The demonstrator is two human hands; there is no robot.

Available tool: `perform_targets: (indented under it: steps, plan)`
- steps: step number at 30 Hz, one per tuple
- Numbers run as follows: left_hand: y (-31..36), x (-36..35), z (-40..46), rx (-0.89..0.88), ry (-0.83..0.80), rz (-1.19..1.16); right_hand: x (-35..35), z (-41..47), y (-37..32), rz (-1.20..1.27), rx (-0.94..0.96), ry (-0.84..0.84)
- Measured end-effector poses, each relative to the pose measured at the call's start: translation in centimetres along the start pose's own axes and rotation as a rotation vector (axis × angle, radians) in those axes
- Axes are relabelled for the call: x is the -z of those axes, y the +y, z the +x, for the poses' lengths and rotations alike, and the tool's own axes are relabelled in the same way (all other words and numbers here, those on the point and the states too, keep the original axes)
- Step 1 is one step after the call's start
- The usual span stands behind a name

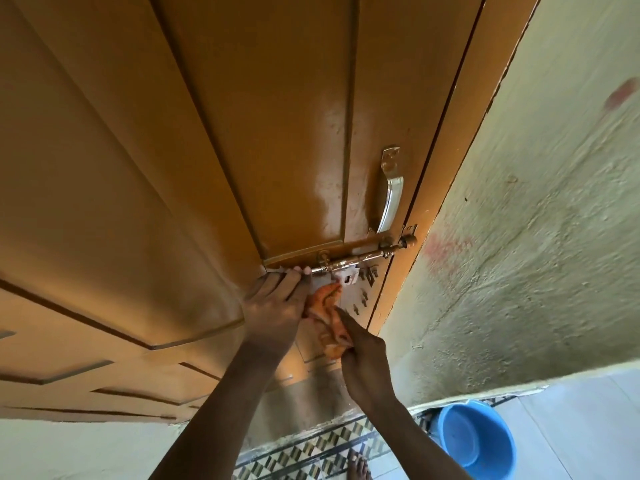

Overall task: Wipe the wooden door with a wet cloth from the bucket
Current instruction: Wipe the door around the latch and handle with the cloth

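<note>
Item: orange cloth [329,318], just below the bolt [363,259] on our door [138,168]; our right hand [367,362] clutches it; left hand [273,306] braces bolt-side, fingers flat; bucket [474,441] far below.

Both arms reach up, left hand [273,311] fingers curled over, right hand [363,355] pinched closed, hands close together.

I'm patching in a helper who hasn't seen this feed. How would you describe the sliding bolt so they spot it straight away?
Start at the orange-brown door and follow its right edge down past the curved silver handle. Just below it, a metal bolt runs crosswise toward the frame, ending in a round knob. Unlike the upright handle it lies across the door, and the left hand touches its left end, with the cloth right under it.
</note>
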State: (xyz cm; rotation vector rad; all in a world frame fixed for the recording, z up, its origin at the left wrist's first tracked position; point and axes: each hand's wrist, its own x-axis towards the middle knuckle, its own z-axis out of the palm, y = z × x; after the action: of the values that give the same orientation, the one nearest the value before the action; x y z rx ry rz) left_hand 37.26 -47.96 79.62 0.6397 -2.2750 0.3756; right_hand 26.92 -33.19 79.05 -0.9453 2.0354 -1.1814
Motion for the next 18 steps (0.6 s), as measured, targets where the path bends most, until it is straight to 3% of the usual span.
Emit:
perform_targets:
  steps: [3, 6, 10, 13, 18]
  plan:
    - [-0.1, 0.1, -0.1, -0.001, -0.015, 0.01, 0.7, -1.4, -0.2, 0.399, -0.365, 0.3]
    - [0.2, 0.2, 0.1, 0.008, -0.012, 0.005, 1.4, -1.9, -0.6, 0.691, -0.542, 0.484]
    - [0.1, 0.8, 1.0, -0.006, -0.018, -0.016, 2.4, -0.9, -4.5, 0.988, -0.601, 0.651]
    - [-0.3, 1.5, 1.6, -0.04, -0.039, -0.039, 2.1, 1.8, -7.0, 1.163, -0.611, 0.66]
    - [-1.4, 1.4, 1.7, -0.073, -0.114, -0.092, -0.5, 5.1, -11.1, 1.157, -0.582, 0.662]
